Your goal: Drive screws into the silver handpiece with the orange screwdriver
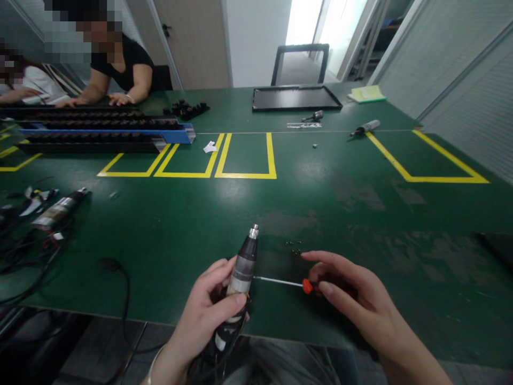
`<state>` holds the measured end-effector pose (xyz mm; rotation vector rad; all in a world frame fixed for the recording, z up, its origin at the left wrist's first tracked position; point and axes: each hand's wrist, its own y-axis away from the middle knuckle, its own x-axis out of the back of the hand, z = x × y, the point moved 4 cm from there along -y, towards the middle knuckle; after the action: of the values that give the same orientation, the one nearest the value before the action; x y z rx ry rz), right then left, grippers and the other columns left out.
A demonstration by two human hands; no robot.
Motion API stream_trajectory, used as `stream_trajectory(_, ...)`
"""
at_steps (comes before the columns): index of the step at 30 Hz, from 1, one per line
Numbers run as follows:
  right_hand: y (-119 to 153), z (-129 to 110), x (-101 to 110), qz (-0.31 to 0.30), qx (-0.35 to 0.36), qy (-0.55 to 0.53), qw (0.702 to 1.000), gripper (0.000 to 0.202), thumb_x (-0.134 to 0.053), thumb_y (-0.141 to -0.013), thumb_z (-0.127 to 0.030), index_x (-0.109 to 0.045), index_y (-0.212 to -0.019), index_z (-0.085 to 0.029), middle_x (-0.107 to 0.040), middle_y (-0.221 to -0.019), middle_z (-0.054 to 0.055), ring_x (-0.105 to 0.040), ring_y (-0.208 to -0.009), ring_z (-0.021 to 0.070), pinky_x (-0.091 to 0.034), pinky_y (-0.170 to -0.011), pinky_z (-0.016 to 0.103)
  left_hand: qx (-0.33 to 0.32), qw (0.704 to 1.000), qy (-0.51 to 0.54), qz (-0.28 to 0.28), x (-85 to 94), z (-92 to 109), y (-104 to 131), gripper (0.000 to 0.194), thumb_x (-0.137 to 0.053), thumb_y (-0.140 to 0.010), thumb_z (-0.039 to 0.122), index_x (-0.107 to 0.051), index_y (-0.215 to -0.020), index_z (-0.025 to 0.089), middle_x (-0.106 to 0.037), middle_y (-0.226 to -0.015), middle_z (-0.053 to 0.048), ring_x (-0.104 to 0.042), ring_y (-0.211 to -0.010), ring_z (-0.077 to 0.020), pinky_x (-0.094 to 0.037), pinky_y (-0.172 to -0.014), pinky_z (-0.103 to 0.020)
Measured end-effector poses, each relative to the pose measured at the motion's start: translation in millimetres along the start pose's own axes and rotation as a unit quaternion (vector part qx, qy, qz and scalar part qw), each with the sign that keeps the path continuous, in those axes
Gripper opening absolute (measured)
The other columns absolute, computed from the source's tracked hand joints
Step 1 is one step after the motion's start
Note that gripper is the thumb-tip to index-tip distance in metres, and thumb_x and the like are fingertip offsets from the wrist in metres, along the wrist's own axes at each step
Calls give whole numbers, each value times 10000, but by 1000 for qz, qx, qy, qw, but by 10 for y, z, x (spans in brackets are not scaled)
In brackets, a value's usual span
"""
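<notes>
On my head feed: left hand [200,313] is wrapped around the barrel of a corded-style electric screwdriver [242,267], thumb along the near side. Right hand [363,299] has a red-collared hand screwdriver [308,286] gripped by its handle, mostly hidden in the palm; index finger is stretched out clear of it.

Electric screwdriver sits low-center, over the near edge of the green table [172,230]. Hand screwdriver is right of it, shaft bridging the gap between my hands. Its tip is right at the barrel; can't tell if it touches.

Counts: one tool per hand. Loose screws in two small groups just beyond the right index fingertip: three or so in the far group [292,243], several in the near group [296,252], too small for a firm number. Two more electric drivers: one at left [60,210], one at far right [366,128]. One black tray [297,98] at the far edge.

Axes: electric screwdriver's nose points away from me, leaning slightly right, long axis lower-left to upper-right. Hand screwdriver's shaft points left, nearly level across the view, roughly crosswise to the barrel.
</notes>
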<state>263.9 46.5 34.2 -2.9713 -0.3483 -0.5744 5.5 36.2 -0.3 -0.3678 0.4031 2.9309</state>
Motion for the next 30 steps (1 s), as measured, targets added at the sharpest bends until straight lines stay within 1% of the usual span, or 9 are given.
stream_trajectory(4,-7,34,-17,-7,-32,-3,999,291,-591,-953,-231,-697,-1225,-223,-716,-749,0,-652,-611,150,-524,-551,229,-4,1000,3,-6,-6,2,0,383,-857,-789,310,-805,-1168,307,-544,-914,-2,-630,-675,-161,-595,-566,-273)
stream_trajectory(9,6,-31,-4,21,17,26,999,322,-696,-852,-162,-732,-1160,-245,-752,-826,7,-730,-736,170,-578,-688,245,-11,1000,10,-3,3,-9,-13,362,-854,-786,318,-811,-1143,276,-540,-867,4,-614,-654,-154,-578,-540,-254)
stream_trajectory(13,23,-55,8,25,35,27,999,370,-720,-793,-101,-748,-1121,-269,-749,-898,9,-739,-780,172,-589,-725,243,-12,1000,17,3,10,-19,-12,372,-859,-778,316,-812,-1146,284,-538,-873,2,-606,-663,-155,-580,-536,-252)
stream_trajectory(15,24,-53,17,27,40,28,998,357,-724,-802,-120,-748,-1122,-276,-737,-918,12,-731,-790,174,-588,-714,241,-12,1000,15,2,9,-18,-7,380,-864,-772,318,-814,-1147,289,-532,-878,0,-601,-669,-157,-581,-531,-253)
stream_trajectory(18,7,-24,19,22,26,7,999,305,-673,-894,-220,-712,-1193,-264,-732,-927,23,-730,-781,179,-588,-686,250,-10,1000,5,3,15,-18,0,384,-869,-766,315,-816,-1147,301,-521,-893,-2,-594,-691,-162,-587,-532,-255)
stream_trajectory(22,-31,22,-24,-10,-3,45,999,281,-564,-973,-275,-687,-1216,-203,-716,-716,5,-675,-610,162,-523,-545,238,-11,1000,-3,2,21,-17,2,388,-870,-768,309,-815,-1152,304,-517,-917,-6,-602,-706,-165,-602,-551,-266)
stream_trajectory(24,-38,39,-45,-23,-15,75,997,263,-562,-973,-278,-710,-1170,-186,-686,-641,-6,-630,-547,154,-482,-497,236,-11,1000,2,1,18,-17,-1,393,-867,-772,309,-812,-1161,299,-525,-932,-10,-614,-700,-165,-605,-554,-269)
stream_trajectory(26,-33,42,-50,-22,-13,77,997,245,-583,-963,-276,-725,-1143,-188,-691,-653,-2,-629,-550,154,-487,-508,240,-9,1000,9,1,12,-19,-6,392,-867,-773,305,-811,-1161,293,-533,-934,-9,-623,-686,-160,-604,-553,-266)
stream_trajectory(30,-6,28,-15,20,2,62,998,227,-698,-889,-261,-747,-1108,-227,-713,-742,1,-678,-634,162,-532,-598,246,-10,1000,12,-1,2,-19,-10,373,-863,-777,311,-814,-1146,284,-529,-896,1,-626,-665,-157,-598,-544,-260)
